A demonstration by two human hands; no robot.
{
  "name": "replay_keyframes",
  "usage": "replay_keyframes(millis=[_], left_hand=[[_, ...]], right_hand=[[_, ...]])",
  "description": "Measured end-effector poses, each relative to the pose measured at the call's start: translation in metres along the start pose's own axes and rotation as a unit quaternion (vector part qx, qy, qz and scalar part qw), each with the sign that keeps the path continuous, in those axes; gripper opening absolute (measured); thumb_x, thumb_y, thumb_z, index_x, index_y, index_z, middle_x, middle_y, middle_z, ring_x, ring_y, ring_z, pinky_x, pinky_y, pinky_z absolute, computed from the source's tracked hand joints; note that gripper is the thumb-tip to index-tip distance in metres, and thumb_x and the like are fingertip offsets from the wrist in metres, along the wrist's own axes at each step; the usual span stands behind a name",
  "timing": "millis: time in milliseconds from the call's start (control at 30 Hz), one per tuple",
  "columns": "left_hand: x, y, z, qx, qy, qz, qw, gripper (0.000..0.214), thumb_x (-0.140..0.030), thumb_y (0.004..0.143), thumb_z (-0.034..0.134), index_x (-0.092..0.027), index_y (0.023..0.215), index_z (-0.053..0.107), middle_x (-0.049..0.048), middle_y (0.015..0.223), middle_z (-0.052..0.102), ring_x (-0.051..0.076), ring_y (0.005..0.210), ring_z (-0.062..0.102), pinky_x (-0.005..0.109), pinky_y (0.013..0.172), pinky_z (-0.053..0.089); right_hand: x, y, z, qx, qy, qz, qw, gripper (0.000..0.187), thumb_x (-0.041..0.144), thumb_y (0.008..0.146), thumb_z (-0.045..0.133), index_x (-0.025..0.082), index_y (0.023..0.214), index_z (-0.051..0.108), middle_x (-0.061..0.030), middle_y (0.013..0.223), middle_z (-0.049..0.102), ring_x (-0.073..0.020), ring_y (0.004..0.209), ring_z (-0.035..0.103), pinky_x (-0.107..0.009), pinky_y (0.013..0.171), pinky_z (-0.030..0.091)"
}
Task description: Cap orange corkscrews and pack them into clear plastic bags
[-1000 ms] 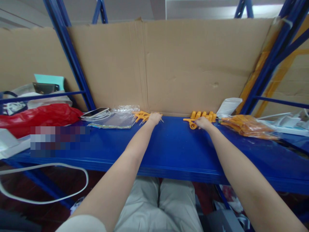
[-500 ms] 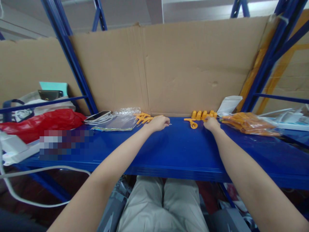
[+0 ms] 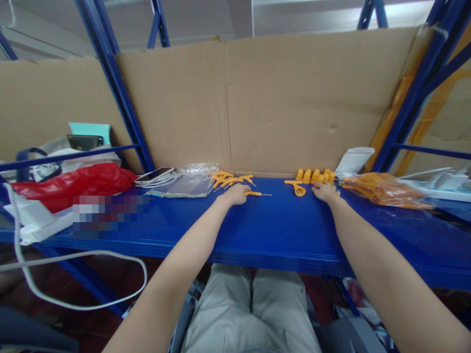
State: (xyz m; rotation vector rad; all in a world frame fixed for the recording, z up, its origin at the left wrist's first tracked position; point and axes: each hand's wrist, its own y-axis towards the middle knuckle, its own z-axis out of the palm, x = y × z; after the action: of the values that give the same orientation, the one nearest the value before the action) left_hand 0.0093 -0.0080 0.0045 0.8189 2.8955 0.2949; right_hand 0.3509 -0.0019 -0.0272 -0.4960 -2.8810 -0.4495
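Note:
My left hand is closed around the handle end of an orange corkscrew, whose metal spiral points right over the blue shelf. Behind that hand lies a small pile of similar orange corkscrews, with one more just to their right. My right hand rests at the front of a row of upright orange plastic sleeves. Its fingers are spread and hold nothing that I can see. To its left lies an orange piece with a crossbar and a round open end.
On the left are a clear plastic bag, a phone with a white cable and a red bag. A bag of orange parts lies at the right. Cardboard stands behind the blue shelf, between blue posts.
My left hand has moved left and towards me, and the corkscrew in it now shows. One corkscrew behind it has come into view. The fingers of my right hand have spread.

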Motion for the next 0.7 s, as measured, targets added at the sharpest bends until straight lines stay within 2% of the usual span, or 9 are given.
replay_keyframes(millis=[67,133,233,333,433,533,633,700], left_hand=[[-0.002,-0.001,-0.003,0.024,-0.005,-0.023,0.999,0.043,-0.012,0.076,0.054,-0.020,0.118,0.064,0.0085,0.119,0.066,0.023,0.107,0.062,0.029,0.090,0.048],[-0.003,-0.002,-0.006,0.040,-0.021,-0.037,0.998,0.045,-0.015,0.078,0.054,-0.022,0.121,0.062,0.0068,0.120,0.066,0.021,0.103,0.064,0.026,0.086,0.049],[-0.001,-0.001,-0.007,0.055,-0.045,-0.060,0.996,0.043,-0.020,0.080,0.052,-0.021,0.123,0.061,0.0055,0.111,0.069,0.018,0.089,0.068,0.023,0.077,0.051],[0.001,0.002,-0.004,0.033,-0.040,-0.066,0.996,0.037,-0.024,0.084,0.048,-0.020,0.117,0.064,0.0052,0.099,0.072,0.017,0.083,0.068,0.023,0.075,0.051],[0.001,0.005,-0.001,0.009,-0.023,-0.073,0.997,0.030,-0.021,0.082,0.049,-0.019,0.105,0.068,0.0058,0.095,0.073,0.018,0.084,0.067,0.023,0.074,0.051],[-0.001,0.004,-0.003,0.028,-0.048,-0.111,0.992,0.027,-0.019,0.077,0.053,-0.017,0.099,0.068,0.0066,0.088,0.073,0.017,0.073,0.067,0.022,0.062,0.050],[-0.005,-0.001,-0.006,0.047,-0.096,-0.147,0.983,0.026,-0.020,0.076,0.055,-0.015,0.098,0.066,0.0060,0.081,0.071,0.014,0.057,0.061,0.022,0.051,0.046],[-0.008,-0.003,-0.007,0.039,-0.111,-0.158,0.980,0.027,-0.020,0.076,0.056,-0.015,0.101,0.065,0.0055,0.079,0.070,0.013,0.051,0.058,0.021,0.047,0.043]], right_hand=[[0.003,-0.002,-0.003,0.044,0.012,0.034,0.998,0.051,0.041,0.092,0.033,0.024,0.138,0.047,-0.0168,0.146,0.035,-0.0356,0.132,0.035,-0.058,0.101,0.031],[0.008,-0.007,-0.009,0.052,0.029,0.047,0.997,0.050,0.040,0.092,0.034,0.023,0.137,0.048,-0.0164,0.148,0.034,-0.0354,0.133,0.033,-0.058,0.102,0.029],[0.015,-0.015,-0.020,-0.008,0.056,0.040,0.998,0.043,0.036,0.092,0.038,0.020,0.127,0.056,-0.0184,0.140,0.043,-0.0353,0.127,0.040,-0.055,0.099,0.034],[0.023,-0.020,-0.031,-0.085,0.077,0.019,0.993,0.032,0.029,0.090,0.042,0.016,0.113,0.059,-0.0196,0.125,0.054,-0.0331,0.117,0.049,-0.048,0.093,0.038],[0.032,-0.021,-0.038,-0.125,0.105,-0.031,0.986,0.027,0.021,0.087,0.044,0.015,0.111,0.054,-0.0193,0.117,0.058,-0.0297,0.110,0.053,-0.039,0.089,0.040],[0.043,-0.019,-0.037,-0.132,0.124,-0.095,0.979,0.033,0.015,0.082,0.049,0.016,0.115,0.049,-0.0165,0.114,0.061,-0.0283,0.105,0.057,-0.037,0.087,0.041],[0.053,-0.015,-0.031,-0.124,0.130,-0.202,0.963,0.040,0.009,0.076,0.052,0.018,0.116,0.051,-0.0126,0.113,0.064,-0.0279,0.104,0.060,-0.038,0.087,0.044],[0.059,-0.014,-0.027,-0.099,0.127,-0.283,0.946,0.040,0.006,0.073,0.052,0.019,0.111,0.056,-0.0106,0.113,0.065,-0.0266,0.105,0.061,-0.038,0.089,0.045]])
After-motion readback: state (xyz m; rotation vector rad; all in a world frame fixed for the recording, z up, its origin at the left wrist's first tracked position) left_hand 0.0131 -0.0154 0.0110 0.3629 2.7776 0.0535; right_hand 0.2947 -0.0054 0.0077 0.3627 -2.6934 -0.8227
